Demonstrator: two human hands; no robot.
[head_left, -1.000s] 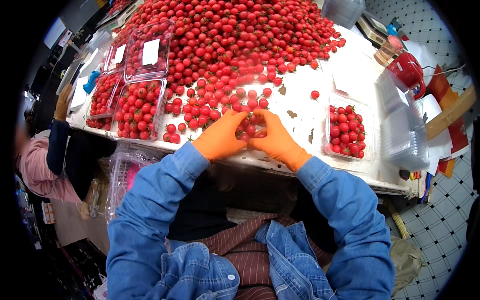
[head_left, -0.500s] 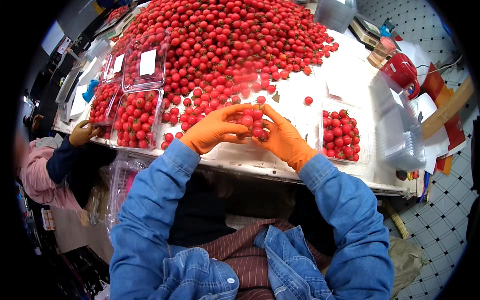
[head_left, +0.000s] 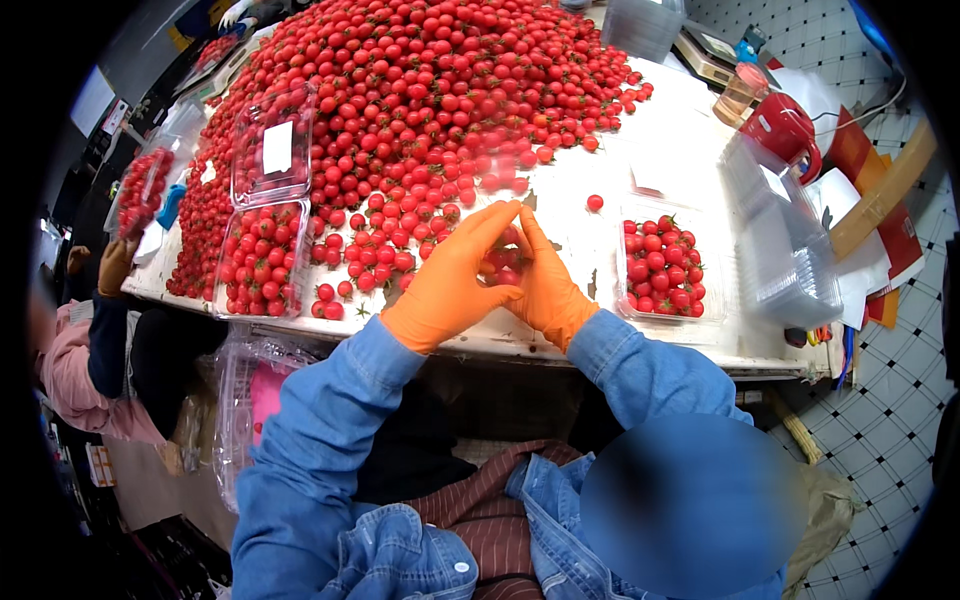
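My left hand [head_left: 452, 278] and my right hand [head_left: 548, 290], both in orange gloves, are cupped together above the front of the table. Their fingertips meet, and a few red cherry tomatoes [head_left: 507, 262] show between the palms, partly hidden by the fingers. Right of my hands is a clear plastic box [head_left: 660, 317] partly filled with cherry tomatoes. Another clear box [head_left: 303, 240], full of tomatoes with its lid raised, sits to the left. Behind my hands rises a large heap of cherry tomatoes [head_left: 440, 90].
Stacked clear boxes [head_left: 785, 240] and a red mug [head_left: 785, 130] line the right side. A scale [head_left: 708, 55] stands farther back. At the far left, a co-worker's gloved hand [head_left: 115, 265] holds a tomato-filled box [head_left: 145, 190]. Loose tomatoes [head_left: 380, 255] lie near my left hand.
My hands have closed together around the tomatoes, covering more of them. The co-worker has lifted a filled box away toward the far left. The whole view has shifted slightly.
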